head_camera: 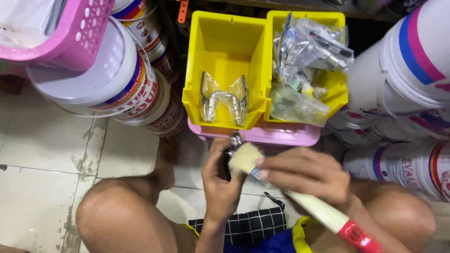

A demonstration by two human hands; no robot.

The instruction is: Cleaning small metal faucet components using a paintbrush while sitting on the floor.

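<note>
A person crouches on a tiled floor (42, 154), bare knees showing at the bottom of the view. Far to the left of the hands, a pink perforated basket (82, 33) rests on a stack of white paint buckets (117, 79). The left hand (220, 180) is raised with its fingers curled closed around a small shiny metal fitting (233, 142), whose top pokes out above the fingertips. Just above that hand, a yellow bin (220, 51) holds a chrome tap part wrapped in clear plastic (224, 98); beside it, a second yellow bin (335, 89) is filled with bagged metal fittings (304, 51). Both bins stand on a pink tray (276, 136). The right hand (307, 175), immediately right of the left one, grips the pale handle of a paintbrush (300, 199), fingers closed tight around it. The brush's cream bristles (244, 158) press against the metal fitting in the left hand. The handle ends in a red tip (358, 236) near the right knee. More white buckets (412, 61) with coloured bands stand to the right of this hand.
</note>
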